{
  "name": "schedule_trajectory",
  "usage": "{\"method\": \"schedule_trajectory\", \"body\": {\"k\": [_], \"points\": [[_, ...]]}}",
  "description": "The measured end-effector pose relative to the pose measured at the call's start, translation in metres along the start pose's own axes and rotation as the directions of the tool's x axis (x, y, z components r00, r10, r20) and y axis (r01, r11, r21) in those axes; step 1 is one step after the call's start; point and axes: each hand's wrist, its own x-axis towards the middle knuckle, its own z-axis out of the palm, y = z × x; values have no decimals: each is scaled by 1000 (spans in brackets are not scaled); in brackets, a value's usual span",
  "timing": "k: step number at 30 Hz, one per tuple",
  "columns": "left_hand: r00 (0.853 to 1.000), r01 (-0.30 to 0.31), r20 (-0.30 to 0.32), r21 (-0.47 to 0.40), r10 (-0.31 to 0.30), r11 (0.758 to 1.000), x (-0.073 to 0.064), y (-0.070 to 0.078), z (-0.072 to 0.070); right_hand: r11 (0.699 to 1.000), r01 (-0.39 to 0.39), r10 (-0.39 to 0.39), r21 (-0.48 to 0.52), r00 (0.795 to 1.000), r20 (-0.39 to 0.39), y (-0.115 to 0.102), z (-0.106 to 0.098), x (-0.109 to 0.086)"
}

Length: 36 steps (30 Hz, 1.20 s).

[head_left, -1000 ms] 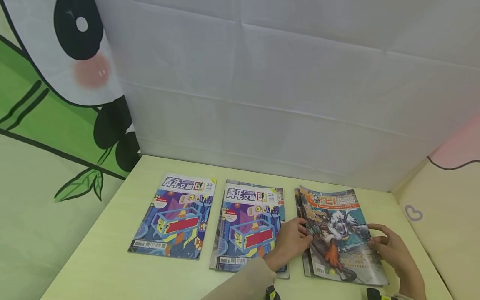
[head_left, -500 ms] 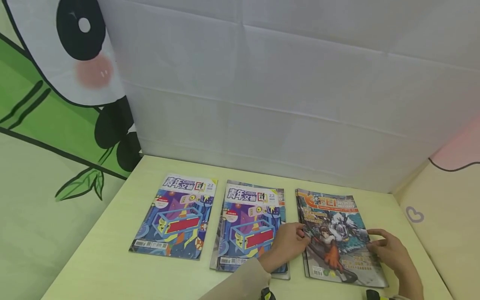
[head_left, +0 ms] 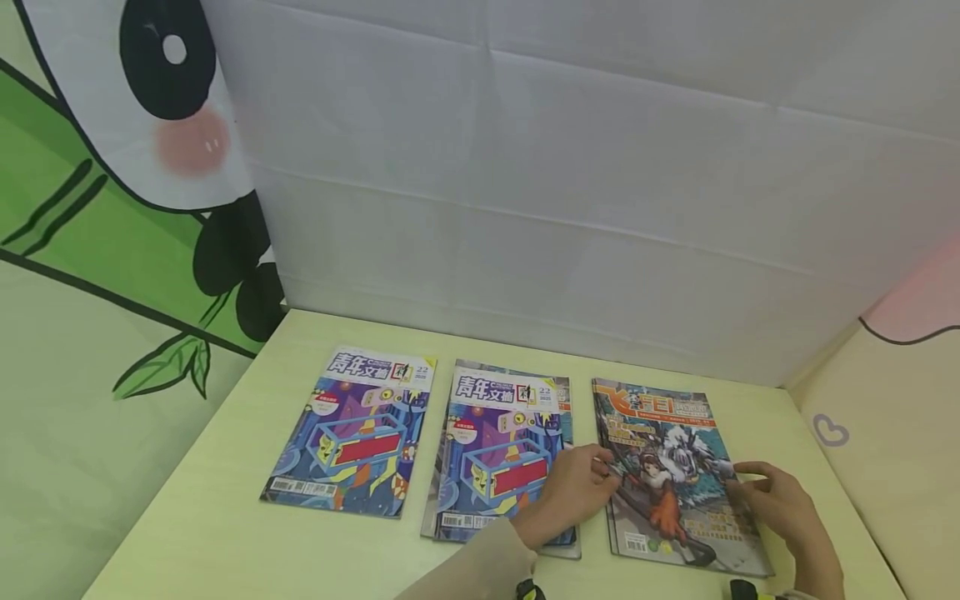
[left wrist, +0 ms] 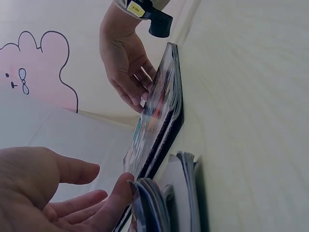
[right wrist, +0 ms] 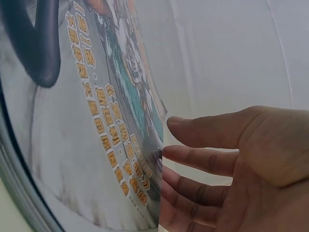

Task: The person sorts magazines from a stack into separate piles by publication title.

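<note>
Magazine stack [head_left: 671,467] lies on worktop [head_left: 217,533], between the hands. Left hand [head_left: 576,490]: thumb and fingers parted, fingertips at stack's nearer edge. Right hand [head_left: 780,502]: loosely spread, fingertips at opposite edge. Likely squaring; next move probably calls for light, even inward pressure. Purple-covered pile [head_left: 498,467] just beside left hand. No containers in view.

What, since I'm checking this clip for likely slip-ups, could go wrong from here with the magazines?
The right hand touches the edge of the right magazine stack, so uneven pressure might push it out of line. The left hand is close to the middle magazine stack, which already sits unevenly; a sideways move could knock it further askew. A hard push with the right fingertips might also bend the top cover at its edge.
</note>
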Motion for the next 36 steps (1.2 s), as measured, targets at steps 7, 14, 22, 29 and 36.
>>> {"method": "schedule_trajectory", "body": {"k": [7,14,22,29,36], "points": [[1000,14,23,-29,-14,999,-3,1,-5,1000,3,-3,-25,1000,-3,-3,-3,0],[999,1,32,-81,2,997,-8,-2,-11,998,2,-4,-65,999,-34,-9,-3,1],[998,-52,15,-69,53,996,-15,-3,-27,995,20,-28,-102,997,-74,-31,2,0],[991,-130,-24,-46,129,990,-23,-11,-48,990,94,-106,-102,987,-124,-57,10,-8],[995,-94,-41,3,94,996,-31,-17,-70,984,139,-153,-111,980,-131,-80,23,-13]]}}
